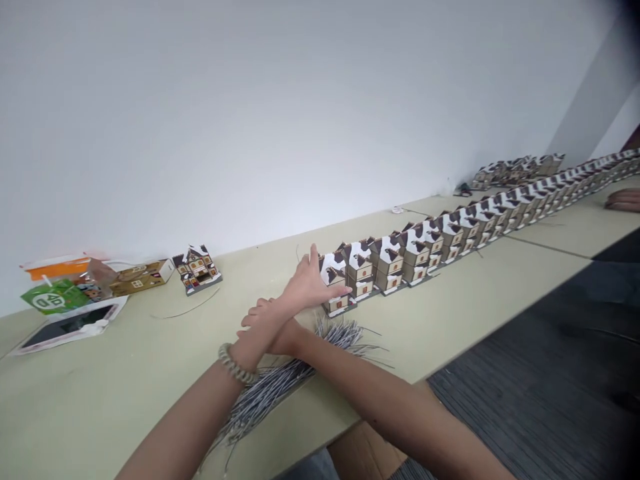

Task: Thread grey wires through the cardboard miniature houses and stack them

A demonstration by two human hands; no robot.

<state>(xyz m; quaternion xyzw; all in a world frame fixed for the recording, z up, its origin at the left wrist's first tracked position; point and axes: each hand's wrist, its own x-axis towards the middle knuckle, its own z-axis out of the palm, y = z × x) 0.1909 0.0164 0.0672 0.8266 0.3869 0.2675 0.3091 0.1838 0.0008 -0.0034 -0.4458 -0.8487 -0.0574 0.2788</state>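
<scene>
My left hand point(306, 283) open, flat against end snow-roofed miniature cardboard house point(336, 283) | my right hand point(267, 327) crossed beneath, grip unclear | grey wire bundle point(280, 387) on beige tabletop point(125, 373)

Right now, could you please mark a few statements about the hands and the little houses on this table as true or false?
1. The left hand touches the end house of the long row. True.
2. The forearms are crossed. True.
3. The bundle of wires lies on the floor. False: it lies on the table, under the arms.
4. A lone house stands apart at the left. True.
5. The right hand holds a house. False: it holds no house; its grip is hidden.
</scene>
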